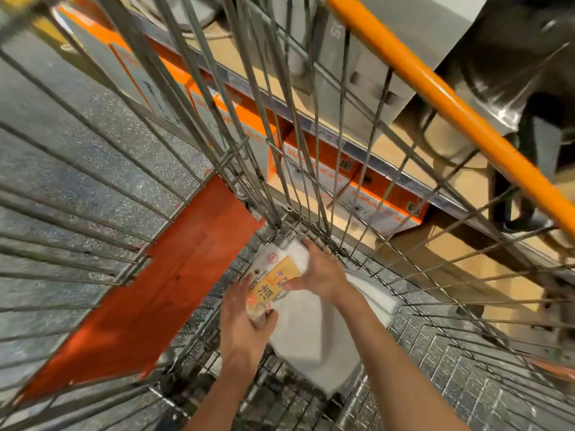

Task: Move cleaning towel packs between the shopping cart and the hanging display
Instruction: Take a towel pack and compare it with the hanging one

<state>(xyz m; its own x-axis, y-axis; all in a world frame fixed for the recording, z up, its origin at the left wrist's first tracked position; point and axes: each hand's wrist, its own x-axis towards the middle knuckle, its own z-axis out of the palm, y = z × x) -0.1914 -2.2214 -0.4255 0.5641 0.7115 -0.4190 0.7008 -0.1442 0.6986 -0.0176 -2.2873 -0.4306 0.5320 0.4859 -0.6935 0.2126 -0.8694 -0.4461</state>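
Head view: I'm looking straight down into the shopping cart (pixel 311 126), both hands deep in the far corner of the basket. The cleaning towel pack (pixel 275 283) is lying between them – white wrap, orange-yellow label – with its long axis running from lower left up toward the cart's corner wires. My left hand (pixel 245 321) is gripping the near, lower end, thumb curling over the label edge; my right hand (pixel 320 273) is wrapping the far, upper end, fingers over the top, thumb on the label. So both hands are equally on it, one per end. The pack is sitting just above more white packs (pixel 314 334) resting on the cart floor – touching or clear, I can't tell. The hanging display isn't showing; only orange boxes (pixel 323 169) on a low shelf are visible beyond the wires. I'm judging the next move is a lift straight up along the corner.
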